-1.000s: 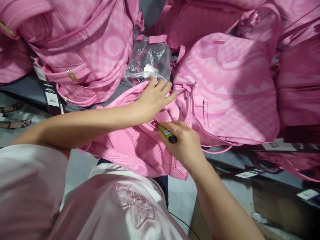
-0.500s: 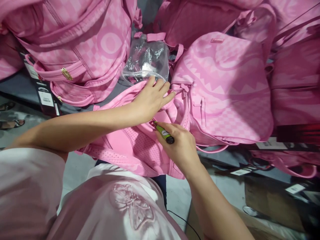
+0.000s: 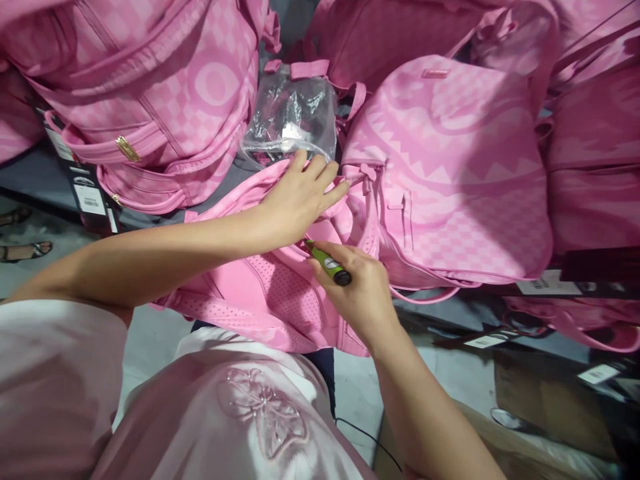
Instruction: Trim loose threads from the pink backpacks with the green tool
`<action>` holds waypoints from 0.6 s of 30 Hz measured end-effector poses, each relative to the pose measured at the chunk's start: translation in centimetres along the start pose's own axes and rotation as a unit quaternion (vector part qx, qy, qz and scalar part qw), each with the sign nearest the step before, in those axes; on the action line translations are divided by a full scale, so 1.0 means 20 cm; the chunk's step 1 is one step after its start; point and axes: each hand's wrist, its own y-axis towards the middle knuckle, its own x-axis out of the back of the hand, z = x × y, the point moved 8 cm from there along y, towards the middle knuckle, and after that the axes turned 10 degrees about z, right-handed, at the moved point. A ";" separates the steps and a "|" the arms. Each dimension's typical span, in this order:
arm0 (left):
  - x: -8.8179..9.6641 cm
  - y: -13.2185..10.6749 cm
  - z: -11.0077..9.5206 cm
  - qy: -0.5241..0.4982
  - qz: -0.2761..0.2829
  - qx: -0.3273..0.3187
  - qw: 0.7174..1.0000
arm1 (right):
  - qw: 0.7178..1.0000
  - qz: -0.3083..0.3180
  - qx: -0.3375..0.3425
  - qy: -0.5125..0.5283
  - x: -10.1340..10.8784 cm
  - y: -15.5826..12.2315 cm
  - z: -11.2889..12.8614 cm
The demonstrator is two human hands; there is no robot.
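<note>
A pink backpack lies across my lap with its mesh-padded side up. My left hand rests palm down on its upper edge, fingers spread and stretched out. In my right hand is a short green pen-like tool with a black end and a pale label; its exact kind does not show. The tool's thin tip points left into the folds of the backpack, just below my left hand. Whether the tip touches the fabric I cannot tell.
A patterned pink backpack stands close on the right, another at the upper left. Between them lies a clear plastic bag with dark contents. Tags hang at the left. A thin black cord runs along the floor.
Both hands and the green tool keep nearly the same place on the backpack. The view has shifted slightly; little else differs.
</note>
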 end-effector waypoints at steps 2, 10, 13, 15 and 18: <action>0.00 0.00 0.00 -0.008 0.003 0.000 1.000 | 1.000 0.004 -0.001 0.030 0.01 -0.01 0.00; -0.02 0.00 0.01 -0.029 -0.018 -0.006 0.999 | 0.972 -0.222 0.065 0.050 0.21 -0.14 0.00; -0.01 0.00 0.01 -0.018 -0.021 -0.003 1.000 | 0.984 -0.141 0.042 -0.100 0.15 -0.03 0.03; 0.00 0.00 0.00 0.009 -0.019 -0.002 1.000 | 0.982 -0.010 -0.014 -0.187 0.05 0.09 0.00; 0.01 -0.01 0.00 0.019 -0.012 -0.002 1.000 | 0.957 0.103 -0.069 -0.263 -0.06 0.24 -0.03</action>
